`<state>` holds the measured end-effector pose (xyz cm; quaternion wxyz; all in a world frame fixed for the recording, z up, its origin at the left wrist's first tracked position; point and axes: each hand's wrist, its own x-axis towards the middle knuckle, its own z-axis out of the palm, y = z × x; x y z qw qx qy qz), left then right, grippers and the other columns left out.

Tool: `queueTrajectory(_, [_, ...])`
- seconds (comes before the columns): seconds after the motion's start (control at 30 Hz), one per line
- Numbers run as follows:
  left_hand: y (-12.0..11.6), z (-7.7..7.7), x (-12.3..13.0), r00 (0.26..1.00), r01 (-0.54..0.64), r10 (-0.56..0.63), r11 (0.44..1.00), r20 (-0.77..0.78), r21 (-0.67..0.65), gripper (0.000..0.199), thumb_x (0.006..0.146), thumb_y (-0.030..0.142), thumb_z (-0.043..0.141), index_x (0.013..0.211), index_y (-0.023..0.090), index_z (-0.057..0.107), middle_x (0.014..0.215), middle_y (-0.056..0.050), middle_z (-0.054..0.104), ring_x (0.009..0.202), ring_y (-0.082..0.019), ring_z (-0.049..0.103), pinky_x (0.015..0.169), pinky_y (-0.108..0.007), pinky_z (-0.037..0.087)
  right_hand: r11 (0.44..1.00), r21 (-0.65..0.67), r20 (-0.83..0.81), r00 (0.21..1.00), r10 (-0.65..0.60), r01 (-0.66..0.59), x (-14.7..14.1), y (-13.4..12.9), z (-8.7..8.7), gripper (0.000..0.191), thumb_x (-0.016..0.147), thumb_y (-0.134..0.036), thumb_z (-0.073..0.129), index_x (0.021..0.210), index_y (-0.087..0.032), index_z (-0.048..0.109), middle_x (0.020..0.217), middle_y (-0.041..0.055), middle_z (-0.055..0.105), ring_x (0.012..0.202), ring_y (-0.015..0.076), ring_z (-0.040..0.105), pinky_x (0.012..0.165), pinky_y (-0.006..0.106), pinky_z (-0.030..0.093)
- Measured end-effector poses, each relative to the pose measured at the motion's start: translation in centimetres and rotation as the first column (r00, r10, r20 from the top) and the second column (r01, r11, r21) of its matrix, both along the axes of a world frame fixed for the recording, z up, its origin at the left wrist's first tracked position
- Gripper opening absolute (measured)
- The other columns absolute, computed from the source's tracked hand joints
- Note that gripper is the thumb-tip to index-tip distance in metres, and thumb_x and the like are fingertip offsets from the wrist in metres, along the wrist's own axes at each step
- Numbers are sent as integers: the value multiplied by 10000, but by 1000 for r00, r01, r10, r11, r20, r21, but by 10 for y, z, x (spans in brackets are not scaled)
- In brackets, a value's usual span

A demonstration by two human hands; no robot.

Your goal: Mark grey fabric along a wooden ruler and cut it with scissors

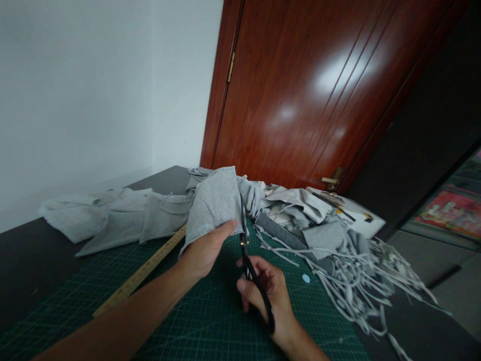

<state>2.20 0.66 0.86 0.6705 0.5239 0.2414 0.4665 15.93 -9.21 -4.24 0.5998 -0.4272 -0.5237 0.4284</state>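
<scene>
In the middle of the head view, my left hand (205, 250) grips a light grey piece of fabric (215, 198), its thumb on top near the lower right corner. The fingers beneath the cloth are hidden. My right hand (267, 291) is closed around the handles of a pair of black scissors (245, 245). The blades point away from me along the right edge of the fabric; whether they are parted there I cannot tell. Under both hands lies a green cutting mat (225, 321) with a grid.
A wooden ruler (141, 273) lies slantwise on the mat. More grey cloth (126, 218) lies at the left. At the right are heaped fabric pieces, tangled grey strips (349, 286), a white board (363, 218) and a small pale disc (305, 278). Behind stands a brown door (285, 100).
</scene>
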Motion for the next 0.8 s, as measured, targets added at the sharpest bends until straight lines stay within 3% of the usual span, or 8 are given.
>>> queueTrajectory(0.27, [1,-2,1,1000,10,-10,1000,-6,-13,419,739,603,802,630,209,709,624,-40,738,598,-243,659,752,-405,564,1000,-22,27,1000,2,-1,-1,-3,5,407,758,-430,920,987,-170,707,584,-89,543,419,73,446,416,174,359])
queueTrajectory(0.8, [-3,0,2,998,-16,18,999,61,-41,383,719,580,848,627,222,751,687,-78,796,642,-289,722,761,-429,600,997,-75,76,997,-4,9,-4,-5,10,476,784,-544,891,982,-173,669,515,-104,504,374,71,396,385,174,318])
